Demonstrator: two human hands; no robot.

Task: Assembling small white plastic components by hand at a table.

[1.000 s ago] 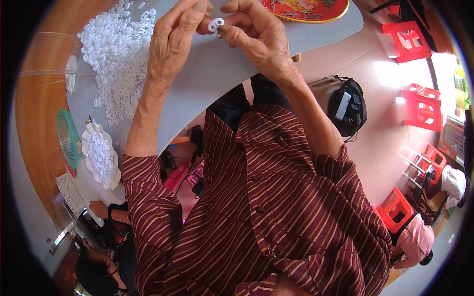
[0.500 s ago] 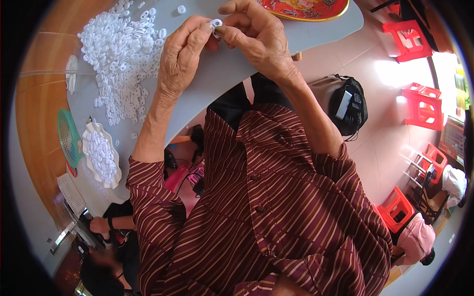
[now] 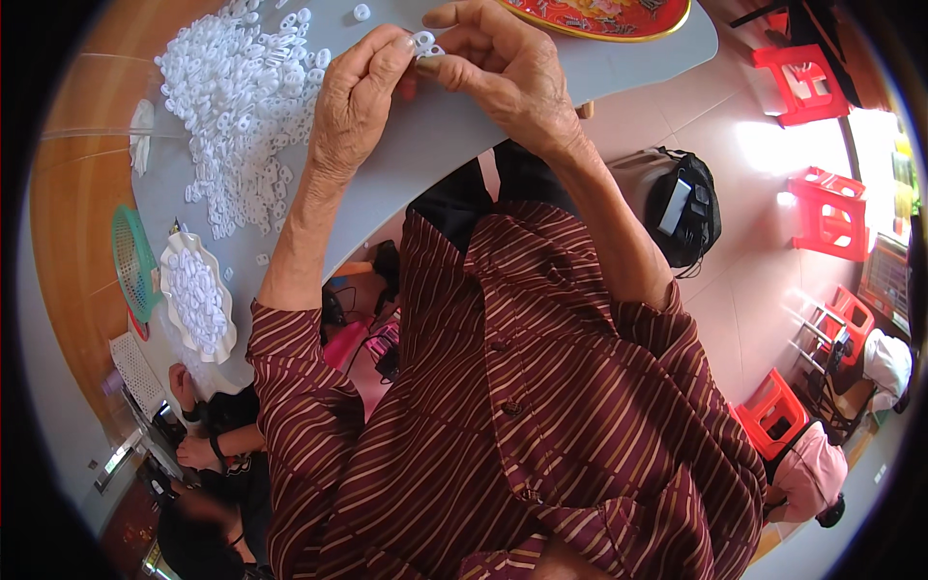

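A small white plastic piece with round holes (image 3: 423, 40) is pinched between my two hands above the grey table. The thumb and fingers of my left hand (image 3: 358, 101) are closed on one side of it. My right hand (image 3: 512, 82) grips the other side with thumb and forefinger, while its other fingers curl above. I cannot tell whether it is one piece or two joined. Left of my left hand spreads a big heap of similar white pieces (image 3: 237, 97). One loose white piece (image 3: 362, 12) lies beyond my hands.
A red tray with a gold rim (image 3: 619, 37), holding small metal parts, stands at the far right. A scalloped white dish (image 3: 224, 333) of white pieces and a green basket (image 3: 130, 261) are at left. Another person's hand (image 3: 198, 452) is lower left. Red stools (image 3: 800, 85) stand right.
The white piece has turned slightly between my fingertips, showing more of its holes. At lower left, another hand of the other person has come into view.
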